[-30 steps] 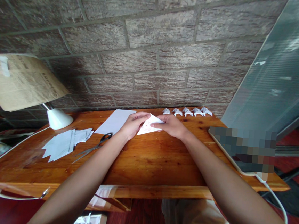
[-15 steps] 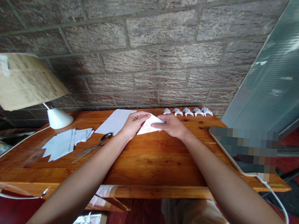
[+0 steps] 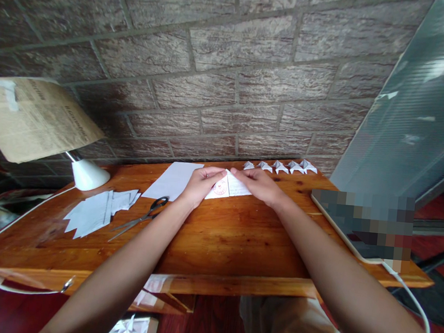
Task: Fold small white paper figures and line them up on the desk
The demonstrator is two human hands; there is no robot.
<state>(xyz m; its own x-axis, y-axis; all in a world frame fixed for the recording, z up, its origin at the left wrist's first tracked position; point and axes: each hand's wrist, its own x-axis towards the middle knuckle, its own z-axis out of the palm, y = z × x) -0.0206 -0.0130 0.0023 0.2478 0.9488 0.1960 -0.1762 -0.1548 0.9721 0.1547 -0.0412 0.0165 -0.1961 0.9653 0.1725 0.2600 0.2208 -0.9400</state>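
Note:
Both hands hold a white folded paper (image 3: 238, 186) above the wooden desk. A red round stamp mark shows on its left half, and faint lines run over its right half. My left hand (image 3: 202, 183) pinches the left side, thumb near the top middle. On the right side, my right hand (image 3: 261, 185) grips the paper, its thumb also close to the top of the centre crease. The fingers behind the paper are hidden. Left of my left hand lies a larger white sheet (image 3: 172, 180), with black-handled scissors (image 3: 142, 218) in front of it.
Several folded paper stars (image 3: 280, 167) line the desk's back edge. Cut paper pieces (image 3: 89, 213) lie at left, beside a lamp (image 3: 89, 175). A tablet-like device (image 3: 356, 230), partly blurred out, sits at right with a white cable (image 3: 415, 295). Behind the desk (image 3: 234, 245) stands a brick wall (image 3: 227, 105).
The right part of the paper has opened out flat, so its lined right half now shows beside the stamped half. My right thumb has moved up toward the top of the crease.

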